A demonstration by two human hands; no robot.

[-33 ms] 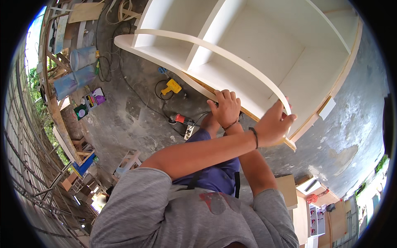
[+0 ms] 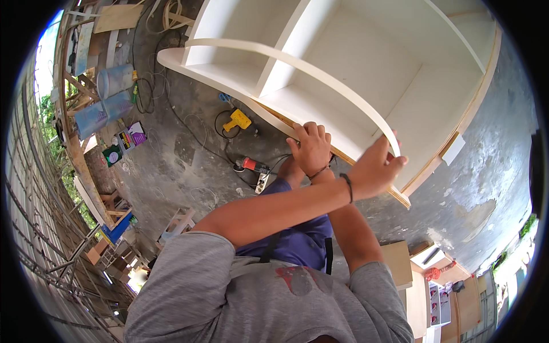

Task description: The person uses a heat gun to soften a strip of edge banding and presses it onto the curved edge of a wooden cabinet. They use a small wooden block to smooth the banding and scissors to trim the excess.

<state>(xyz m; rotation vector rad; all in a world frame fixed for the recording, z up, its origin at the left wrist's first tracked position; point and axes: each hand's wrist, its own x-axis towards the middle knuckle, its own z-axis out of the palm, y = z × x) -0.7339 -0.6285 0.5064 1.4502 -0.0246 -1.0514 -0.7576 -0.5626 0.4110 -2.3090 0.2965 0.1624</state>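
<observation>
My arms cross, the left over the right. My left hand [image 2: 374, 170], reaching to the right side, is closed on the end of a long white edging strip [image 2: 320, 77]. The strip bows up over the open front of a white cabinet carcass [image 2: 366, 54]. My right hand [image 2: 312, 150] rests on the cabinet's near edge, fingers lying over it and thumb apart. Bare brown board edge [image 2: 346, 159] shows beside that hand. To its left a white band [image 2: 266, 116] curves away from the edge; whether it is the same strip, I cannot tell.
On the grey floor lie a yellow tool [image 2: 237, 119], a red angle grinder [image 2: 251, 164], blue-handled scissors [image 2: 225, 98], a socket strip [image 2: 262, 183] and trailing cables. Blue plastic containers [image 2: 103, 108] and a purple can [image 2: 131, 136] stand at the left. Boards [image 2: 397, 264] are at the lower right.
My left hand has shifted slightly left with the strip's end, and the strip's bow has changed a little. The right hand stays about where it was.
</observation>
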